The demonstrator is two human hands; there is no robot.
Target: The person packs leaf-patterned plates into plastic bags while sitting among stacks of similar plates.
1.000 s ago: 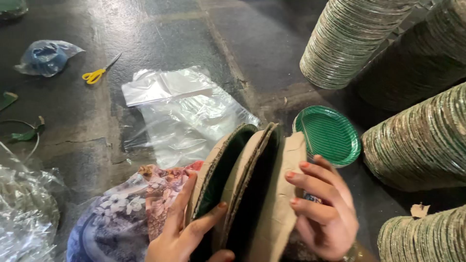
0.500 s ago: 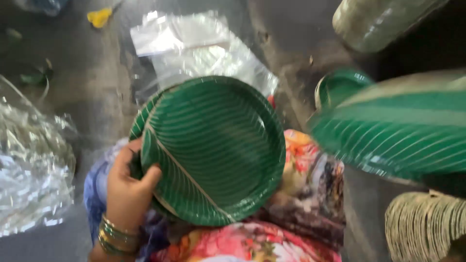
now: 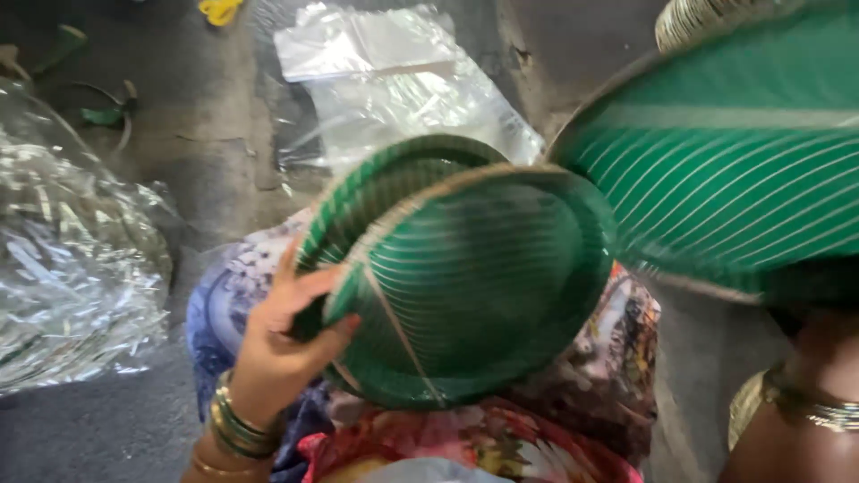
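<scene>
My left hand (image 3: pixel 282 344) grips the left rim of a small stack of green paper plates (image 3: pixel 474 286) with pale leaf-vein lines, tilted over my lap on flowered cloth (image 3: pixel 555 429). A second green plate (image 3: pixel 743 170) fills the upper right, close to the camera and blurred. My right hand is hidden behind it; only the wrist with bangles (image 3: pixel 796 402) shows at the lower right, so its grip cannot be seen.
Clear plastic bags (image 3: pixel 394 80) lie flat on the dark floor ahead. A crumpled shiny plastic heap (image 3: pixel 72 268) sits at the left. Yellow scissors (image 3: pixel 219 11) lie at the top edge. A stack of plates (image 3: pixel 698 13) shows at the top right.
The plates in my left hand have tipped and shifted right, now showing two rims. The right-side plate has swung closer to the camera and covers more of the view.
</scene>
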